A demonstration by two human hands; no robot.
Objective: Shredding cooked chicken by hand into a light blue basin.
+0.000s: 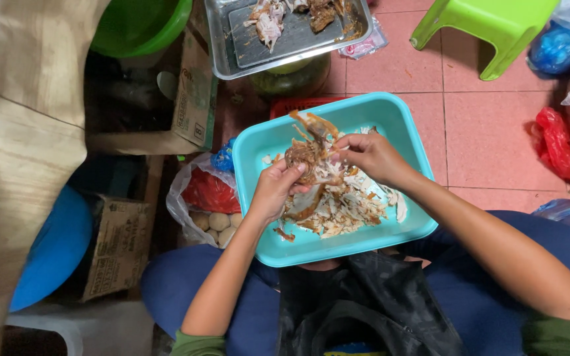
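Left hand (273, 191) grips the chicken carcass (303, 157) mid-frame while right hand (371, 155) pinches a shred off it, best kept low over the teal tray (404, 125).

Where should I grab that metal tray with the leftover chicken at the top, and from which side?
Probably the metal tray is best gripped by its raised rim on the near long edge, coming from the person's side. The rim is bare there, while the cooked chicken pieces lie toward the far side. It overhangs a green container, so lift it level.

2 brown printed cartons (117, 247) (194, 99), perhaps cardboard, left
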